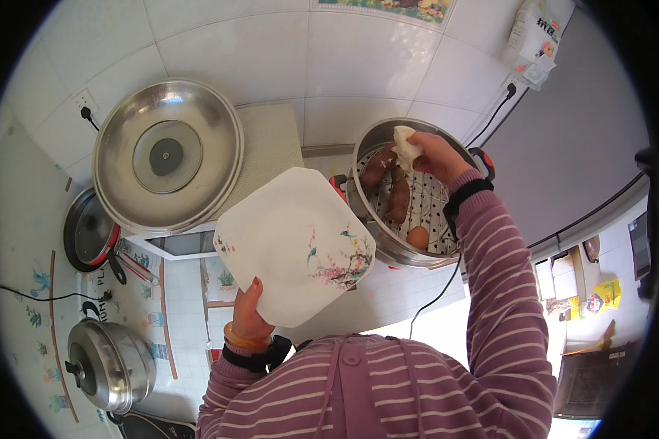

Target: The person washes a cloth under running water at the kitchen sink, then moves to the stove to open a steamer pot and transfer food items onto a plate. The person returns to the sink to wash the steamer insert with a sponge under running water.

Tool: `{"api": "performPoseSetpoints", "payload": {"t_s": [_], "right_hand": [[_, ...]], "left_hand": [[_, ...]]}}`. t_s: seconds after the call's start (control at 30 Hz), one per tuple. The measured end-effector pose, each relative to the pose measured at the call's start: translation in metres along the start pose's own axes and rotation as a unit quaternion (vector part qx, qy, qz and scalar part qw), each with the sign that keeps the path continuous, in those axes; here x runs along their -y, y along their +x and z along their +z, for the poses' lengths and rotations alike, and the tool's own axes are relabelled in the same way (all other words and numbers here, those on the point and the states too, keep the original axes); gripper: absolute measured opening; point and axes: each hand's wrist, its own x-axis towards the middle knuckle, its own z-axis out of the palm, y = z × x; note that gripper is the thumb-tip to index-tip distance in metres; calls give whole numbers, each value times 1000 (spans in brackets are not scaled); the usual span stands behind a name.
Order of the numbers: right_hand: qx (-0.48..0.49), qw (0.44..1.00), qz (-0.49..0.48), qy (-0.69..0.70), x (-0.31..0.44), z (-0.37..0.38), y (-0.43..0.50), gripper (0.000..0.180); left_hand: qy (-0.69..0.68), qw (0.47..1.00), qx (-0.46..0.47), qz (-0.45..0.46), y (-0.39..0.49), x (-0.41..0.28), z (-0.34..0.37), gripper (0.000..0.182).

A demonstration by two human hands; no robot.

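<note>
My left hand (pixel 248 311) grips the near edge of a white plate (pixel 283 230) with a painted blossom branch and birds, thumb on top. Nothing lies on the plate. Over the steamer pot (pixel 381 233) to its right, my right hand (pixel 439 155) pinches a pale, torn-looking piece of food (pixel 405 148), perhaps a steamed bun. Inside the pot, two reddish-brown sweet potatoes, one upper left (pixel 377 167) and one nearer the middle (pixel 399 197), rest on a perforated metal steamer rack (pixel 423 206). A brown egg (pixel 418 237) sits near the front wall of the pot.
A large steel lid (pixel 219 159) lies upside down on a covered appliance at left. A frying pan (pixel 88 247) and a lidded steel pot (pixel 112 362) stand further left. A black cord (pixel 436 299) hangs before the steamer. A grey panel (pixel 587 142) rises at right.
</note>
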Motion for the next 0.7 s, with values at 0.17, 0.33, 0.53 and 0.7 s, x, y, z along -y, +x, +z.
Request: {"api": "performPoseSetpoints", "payload": {"t_s": [0.17, 0.33, 0.53, 0.7], "right_hand": [[118, 964, -53, 231, 22, 1, -32, 39], [245, 921, -152, 260, 33, 1, -71, 44], [188, 959, -172, 121, 40, -4, -95, 50], [166, 971, -167, -42, 51, 16, -98, 55]], "left_hand": [[-39, 999, 32, -16, 4, -4, 11, 51], [-32, 997, 73, -16, 6, -2, 10, 50], [-45, 995, 82, -42, 5, -1, 12, 49], [-24, 997, 64, -43, 4, -1, 18, 49]]}}
